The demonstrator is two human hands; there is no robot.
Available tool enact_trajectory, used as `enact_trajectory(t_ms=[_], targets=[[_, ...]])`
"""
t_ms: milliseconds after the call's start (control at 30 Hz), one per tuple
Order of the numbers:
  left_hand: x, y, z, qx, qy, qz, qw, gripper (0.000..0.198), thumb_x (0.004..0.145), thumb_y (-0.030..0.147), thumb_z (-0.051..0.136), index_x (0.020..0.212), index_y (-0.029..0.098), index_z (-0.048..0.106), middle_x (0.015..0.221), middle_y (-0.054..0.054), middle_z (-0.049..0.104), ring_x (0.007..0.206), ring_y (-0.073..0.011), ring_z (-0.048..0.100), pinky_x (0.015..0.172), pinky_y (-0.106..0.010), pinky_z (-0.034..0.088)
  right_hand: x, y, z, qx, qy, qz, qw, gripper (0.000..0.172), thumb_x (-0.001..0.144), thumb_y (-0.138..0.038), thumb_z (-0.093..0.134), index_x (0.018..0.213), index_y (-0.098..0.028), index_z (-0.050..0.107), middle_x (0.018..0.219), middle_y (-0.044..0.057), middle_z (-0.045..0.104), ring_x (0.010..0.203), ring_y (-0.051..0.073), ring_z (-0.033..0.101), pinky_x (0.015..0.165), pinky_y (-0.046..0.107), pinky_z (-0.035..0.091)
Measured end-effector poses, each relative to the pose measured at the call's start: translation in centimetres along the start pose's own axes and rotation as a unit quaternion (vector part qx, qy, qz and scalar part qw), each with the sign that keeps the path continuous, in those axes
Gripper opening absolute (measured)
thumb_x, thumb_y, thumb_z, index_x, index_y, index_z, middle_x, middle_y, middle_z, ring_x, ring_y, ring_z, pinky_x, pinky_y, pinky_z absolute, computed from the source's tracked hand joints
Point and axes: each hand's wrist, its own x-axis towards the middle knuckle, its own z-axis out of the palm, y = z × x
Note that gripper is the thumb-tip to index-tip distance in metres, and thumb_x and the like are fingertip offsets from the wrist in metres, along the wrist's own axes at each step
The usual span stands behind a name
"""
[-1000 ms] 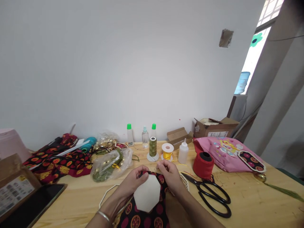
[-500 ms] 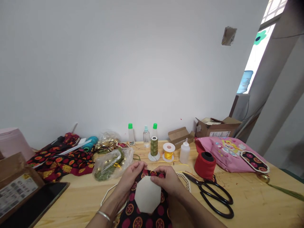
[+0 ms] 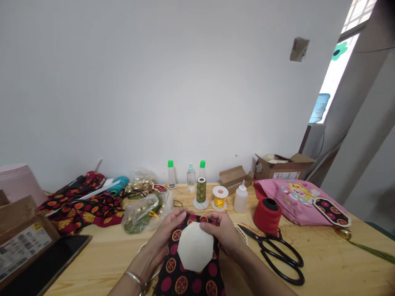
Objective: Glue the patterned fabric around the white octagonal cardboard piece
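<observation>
My left hand (image 3: 162, 238) and right hand (image 3: 224, 235) grip patterned black fabric (image 3: 188, 283) at six o'clock, pressing a smooth white octagonal template (image 3: 195, 246) onto it.

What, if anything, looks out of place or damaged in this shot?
One thing stands out: a ragged scrap of brown paper or cardboard stuck high on the white wall, well above the wooden table. Its torn edges and lone position look odd against the plain wall.

White octagonal panel (image 3: 195, 247) lying flat on black cloth (image 3: 190, 283), cloth printed with red-gold medallions.
</observation>
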Motion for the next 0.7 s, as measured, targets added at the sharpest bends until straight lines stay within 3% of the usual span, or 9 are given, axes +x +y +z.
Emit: enact_trajectory(t_ms=[133, 333, 500, 700], targets=[[-0.54, 0.02, 0.52, 0.030, -0.051, -0.062, 0.996, 0.029, 0.071, 0.032, 0.063, 0.095, 0.015, 0.062, 0.073, -0.007, 0.068, 0.065, -0.0191, 0.063, 0.061, -0.028, 0.048, 0.11, 0.18, -0.09, 0.021, 0.013, -0.007, 1.000, 0.026, 0.048, -0.029, 0.073, 0.065, -0.015, 0.059, 0.055, -0.004, 0.055, 0.049, 0.008, 0.045, 0.048, 0.021, 0.035], [-0.94, 0.36, 0.93, 0.069, -0.097, -0.068, 0.991, 0.049, 0.053, 0.019, 0.076, 0.099, 0.015, 0.063, 0.085, -0.009, 0.069, 0.076, -0.0237, 0.063, 0.071, -0.033, 0.047, 0.25, 0.16, -0.26, -0.023, 0.037, -0.034, 0.998, 0.021, 0.052, -0.028, 0.070, 0.065, -0.014, 0.061, 0.055, -0.003, 0.056, 0.049, 0.009, 0.045, 0.047, 0.021, 0.035], [-0.78, 0.23, 0.77, 0.092, -0.092, -0.067, 0.989, 0.052, 0.052, 0.019, 0.077, 0.102, 0.016, 0.063, 0.091, -0.010, 0.068, 0.080, -0.0246, 0.062, 0.075, -0.035, 0.046, 0.39, 0.25, -0.35, -0.079, 0.053, -0.081, 0.992, 0.020, 0.060, -0.034, 0.066, 0.063, -0.014, 0.064, 0.058, 0.000, 0.059, 0.054, 0.012, 0.048, 0.050, 0.023, 0.038], [-0.39, 0.07, 0.30, 0.124, -0.106, -0.058, 0.985, 0.050, 0.055, 0.019, 0.075, 0.103, 0.016, 0.062, 0.088, -0.009, 0.069, 0.082, -0.0244, 0.060, 0.078, -0.036, 0.043, 0.71, 0.44, -0.47, -0.078, 0.057, -0.088, 0.991, 0.028, 0.063, -0.040, 0.064, 0.059, -0.013, 0.061, 0.054, -0.002, 0.055, 0.051, 0.010, 0.043, 0.048, 0.021, 0.035]])
